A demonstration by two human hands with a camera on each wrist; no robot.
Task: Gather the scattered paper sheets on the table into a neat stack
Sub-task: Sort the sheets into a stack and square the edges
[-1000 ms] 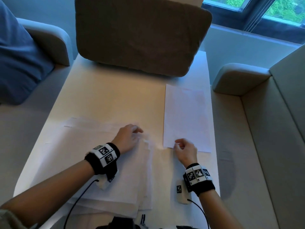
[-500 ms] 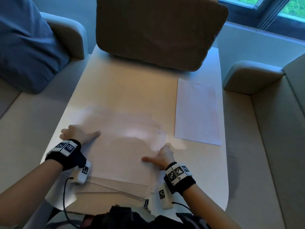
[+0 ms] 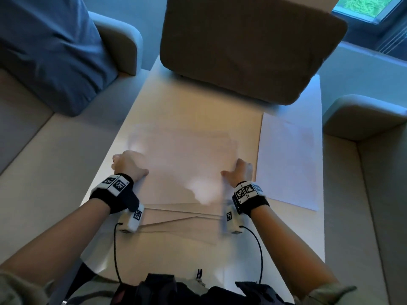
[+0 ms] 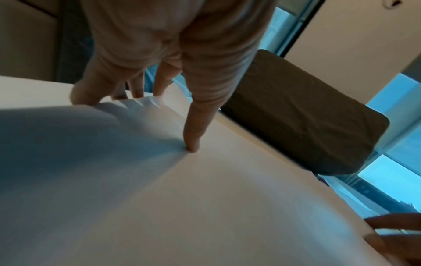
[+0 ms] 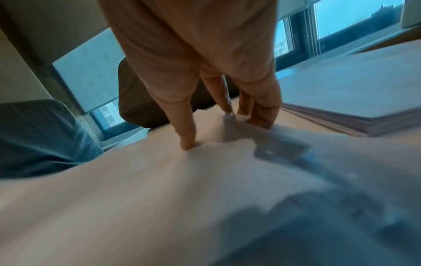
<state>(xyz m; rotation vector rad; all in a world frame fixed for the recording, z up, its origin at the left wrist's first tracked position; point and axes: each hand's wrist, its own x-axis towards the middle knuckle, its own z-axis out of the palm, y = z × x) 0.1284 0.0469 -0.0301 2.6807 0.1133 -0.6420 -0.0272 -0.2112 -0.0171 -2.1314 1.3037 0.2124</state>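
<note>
A loose pile of white paper sheets (image 3: pixel 187 170) lies fanned out on the middle of the white table (image 3: pixel 198 102), blurred by motion. My left hand (image 3: pixel 128 166) holds the pile's left edge. Its thumb (image 4: pixel 192 142) presses on top and its fingers (image 4: pixel 84 95) are at the fanned sheet edges. My right hand (image 3: pixel 239 172) holds the pile's right edge the same way, with thumb (image 5: pixel 188 140) on top and fingers (image 5: pixel 262 117) against the edge. A separate squared stack of sheets (image 3: pixel 288 164) lies to the right, apart from my hands.
A big brown cushion (image 3: pixel 248 47) stands on the table's far end. A blue cushion (image 3: pixel 48 45) lies on the sofa at the left. Sofa armrests (image 3: pixel 361 115) flank the table. Wrist camera cables (image 3: pixel 261 252) trail toward my body.
My left hand has gone from the pile's right part to its left edge. My right hand has left the separate stack and taken the pile's right edge. The pile has shifted forward.
</note>
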